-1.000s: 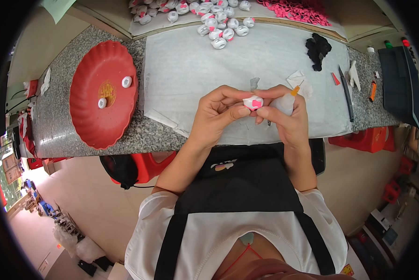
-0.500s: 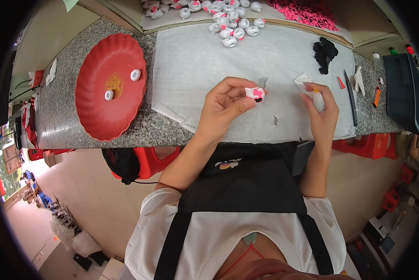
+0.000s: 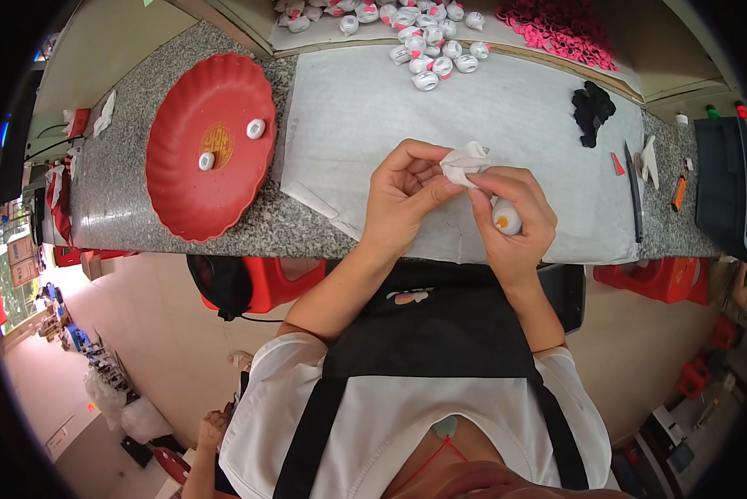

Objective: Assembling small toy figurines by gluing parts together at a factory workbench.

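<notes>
My left hand (image 3: pixel 403 195) is closed, thumb and fingers pinching at a crumpled white tissue or cloth (image 3: pixel 467 161). The small white, pink and black piece it held is now hidden behind that cloth. Fingertips of my right hand (image 3: pixel 523 229) press the cloth from the other side. Tucked in the same right hand is a small white squeeze bottle (image 3: pixel 507 214), its orange tip turned toward me. Both hands meet above a white sheet (image 3: pixel 340 108) spread on the counter.
To the left stands a red scalloped tray (image 3: pixel 170 150) with two small white pieces. Many white-and-pink pieces (image 3: pixel 427 37) and a pink heap (image 3: pixel 556 29) lie at the back. A black cloth (image 3: pixel 591 112), dark tool (image 3: pixel 634 191) and orange cutter (image 3: pixel 680 193) lie right. Another person's arm (image 3: pixel 203 457) shows lower left.
My right hand has moved left to meet my left hand, bringing the cloth over the small piece. The bottle now points toward me. Another person's arm has appeared at lower left.
</notes>
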The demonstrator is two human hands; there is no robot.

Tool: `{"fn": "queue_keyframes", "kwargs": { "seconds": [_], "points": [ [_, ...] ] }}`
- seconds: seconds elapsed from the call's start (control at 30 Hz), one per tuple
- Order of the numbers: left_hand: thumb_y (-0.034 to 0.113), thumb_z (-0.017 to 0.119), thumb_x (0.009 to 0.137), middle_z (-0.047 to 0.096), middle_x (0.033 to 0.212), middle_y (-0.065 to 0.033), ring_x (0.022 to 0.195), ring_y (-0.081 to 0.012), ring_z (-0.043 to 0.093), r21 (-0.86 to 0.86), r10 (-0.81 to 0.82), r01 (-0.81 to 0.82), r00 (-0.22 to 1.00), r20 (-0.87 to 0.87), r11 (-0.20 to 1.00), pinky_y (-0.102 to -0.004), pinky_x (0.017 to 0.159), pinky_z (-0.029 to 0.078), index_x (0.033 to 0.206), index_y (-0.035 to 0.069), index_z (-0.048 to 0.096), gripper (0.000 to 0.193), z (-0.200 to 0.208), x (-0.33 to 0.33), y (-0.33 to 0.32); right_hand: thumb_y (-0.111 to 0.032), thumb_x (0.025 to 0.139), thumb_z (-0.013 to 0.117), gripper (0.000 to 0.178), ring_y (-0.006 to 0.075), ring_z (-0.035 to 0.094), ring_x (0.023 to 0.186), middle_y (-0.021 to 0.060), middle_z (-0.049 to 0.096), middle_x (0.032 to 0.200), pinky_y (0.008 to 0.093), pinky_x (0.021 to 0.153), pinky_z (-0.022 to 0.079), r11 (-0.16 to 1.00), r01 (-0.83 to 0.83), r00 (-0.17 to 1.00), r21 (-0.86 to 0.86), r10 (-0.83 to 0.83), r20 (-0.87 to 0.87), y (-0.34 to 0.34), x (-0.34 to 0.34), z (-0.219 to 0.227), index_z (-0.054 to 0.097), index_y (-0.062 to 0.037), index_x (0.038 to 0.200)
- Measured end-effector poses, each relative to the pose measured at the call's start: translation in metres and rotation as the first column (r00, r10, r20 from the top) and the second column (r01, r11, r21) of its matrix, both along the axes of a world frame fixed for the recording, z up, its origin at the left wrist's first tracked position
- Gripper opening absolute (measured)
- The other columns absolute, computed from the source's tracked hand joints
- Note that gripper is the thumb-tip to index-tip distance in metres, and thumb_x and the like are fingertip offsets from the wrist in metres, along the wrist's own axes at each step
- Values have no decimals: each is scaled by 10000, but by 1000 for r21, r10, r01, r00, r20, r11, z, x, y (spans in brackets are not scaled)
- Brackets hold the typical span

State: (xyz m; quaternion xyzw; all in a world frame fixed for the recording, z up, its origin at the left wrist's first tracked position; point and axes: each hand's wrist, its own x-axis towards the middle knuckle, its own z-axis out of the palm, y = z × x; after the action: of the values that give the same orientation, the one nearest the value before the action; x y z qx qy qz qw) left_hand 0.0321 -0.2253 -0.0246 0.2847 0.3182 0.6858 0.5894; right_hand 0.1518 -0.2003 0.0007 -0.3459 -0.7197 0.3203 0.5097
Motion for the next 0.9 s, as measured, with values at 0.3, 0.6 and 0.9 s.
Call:
{"fn": "queue_keyframes", "kwargs": {
  "seconds": [0.3, 0.6, 0.9],
  "points": [
    [-38, 581, 684, 532, 815, -63, 768, -92, 517, 21, 52, -51, 998, -41, 998, -196, 675, 432, 897, -8, 470, 242, -1, 0, -2, 70, 647, 583, 156, 142, 533, 675, 106, 570, 763, 215, 613, 421, 998, 62, 998, -22, -62, 1, -4, -4, 0, 551, 23, 793],
    [54, 541, 741, 531, 908, -121, 808, -132, 523, 16, -81, 80, 994, 74, 997, -251, 735, 421, 979, 18, 450, 257, 4, -5, 3, 30, 678, 551, 59, 73, 462, 614, 32, 522, 699, 179, 569, 362, 857, -39, 927, -515, -161, -339, 7, 18, 0, 526, 25, 731],
    [12, 537, 727, 516, 935, -126, 845, -141, 508, 18, -121, 120, 985, 126, 993, -273, 753, 429, 954, 7, 458, 240, 5, -7, -1, -9, 664, 580, 256, 56, 407, 615, 2, 500, 782, 167, 550, 318, 946, 313, 822, 82, -313, 475, 26, 83, 6, 552, -43, 916]
  ]
}}
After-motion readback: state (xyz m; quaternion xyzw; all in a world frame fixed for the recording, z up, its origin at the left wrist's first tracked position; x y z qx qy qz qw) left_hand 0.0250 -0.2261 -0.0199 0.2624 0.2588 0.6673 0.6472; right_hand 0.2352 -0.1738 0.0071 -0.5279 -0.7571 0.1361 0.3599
